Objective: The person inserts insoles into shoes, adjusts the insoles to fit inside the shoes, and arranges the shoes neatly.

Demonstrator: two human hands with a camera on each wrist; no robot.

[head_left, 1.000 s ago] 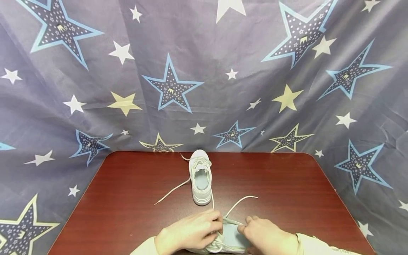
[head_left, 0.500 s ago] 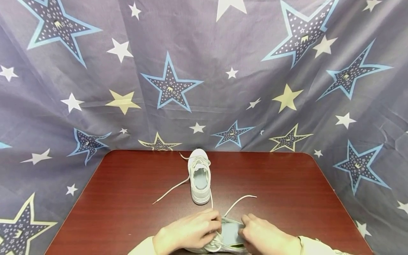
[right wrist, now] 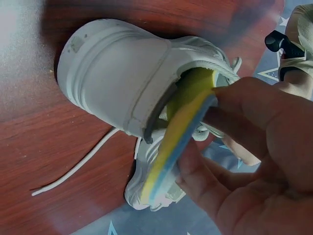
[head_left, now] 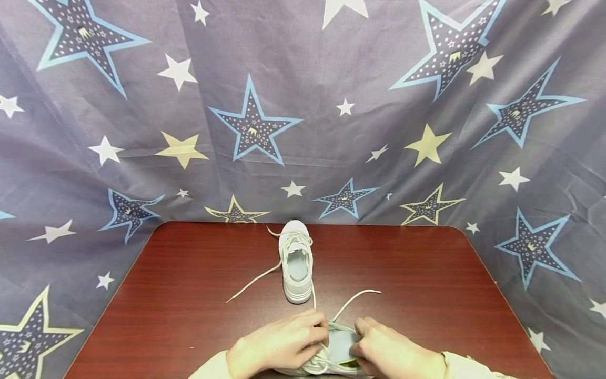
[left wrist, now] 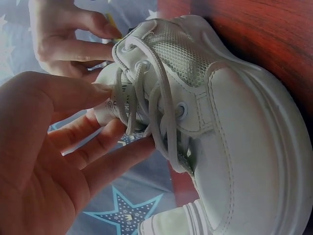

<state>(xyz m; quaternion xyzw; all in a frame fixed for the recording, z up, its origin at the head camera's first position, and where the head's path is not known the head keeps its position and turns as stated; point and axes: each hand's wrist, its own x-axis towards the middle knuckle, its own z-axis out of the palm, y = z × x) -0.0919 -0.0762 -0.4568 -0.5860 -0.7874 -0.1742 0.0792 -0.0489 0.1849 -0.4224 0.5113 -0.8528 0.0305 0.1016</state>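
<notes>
A white lace-up shoe (right wrist: 122, 78) lies at the table's near edge, its toe toward the left. My left hand (head_left: 284, 339) pinches the shoe's tongue (left wrist: 105, 110) between thumb and fingers, beside the loose laces (left wrist: 164, 107). An insole (right wrist: 178, 137), pale blue on one face with a yellow layer, is tilted up out of the shoe's heel opening. My right hand (head_left: 395, 350) pinches its heel end, thumb on one side and fingers on the other. The front part of the insole is hidden inside the shoe, where a yellow-green inner surface shows.
A second white shoe (head_left: 298, 287) stands farther back on the reddish-brown table (head_left: 213, 273), toe toward the star-patterned cloth (head_left: 312, 68), with a pale insole inside. Its lace (head_left: 253, 281) trails left. Another lace end (head_left: 355, 297) lies behind the near shoe.
My right hand has lifted the insole's heel end, and a yellow-green strip now shows between insole and shoe. My left hand stays at the tongue. The head view has shifted slightly.
</notes>
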